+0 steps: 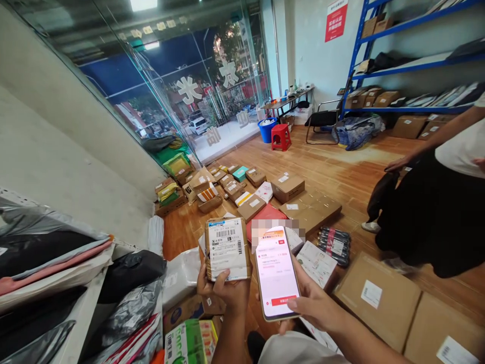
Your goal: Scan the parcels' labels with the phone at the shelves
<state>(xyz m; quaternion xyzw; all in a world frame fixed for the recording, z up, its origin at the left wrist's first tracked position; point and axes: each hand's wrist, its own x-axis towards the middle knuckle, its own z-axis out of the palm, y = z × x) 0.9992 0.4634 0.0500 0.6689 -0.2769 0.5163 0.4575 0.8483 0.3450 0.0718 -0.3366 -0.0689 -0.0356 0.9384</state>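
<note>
My left hand [226, 289] grips a small brown parcel [247, 253] from below, its thumb lying on the white shipping label with a barcode. Beside it, my right hand [311, 297] holds a smartphone [278, 275], the thumb over the lower part of the lit screen. A red button shows at the bottom of that screen, and its top edge is partly blurred out. Parcel and phone are held side by side, close but apart. Below the left hand lies a green and white package [185, 338].
Many boxes and bags cover the floor ahead, including a large flat carton [314, 210]. Big cartons [375, 298] stand at the right. A person [420, 202] stands there with a dark bag. A shelf with bags [91, 298] is at the left, blue shelving [401, 73] at the back.
</note>
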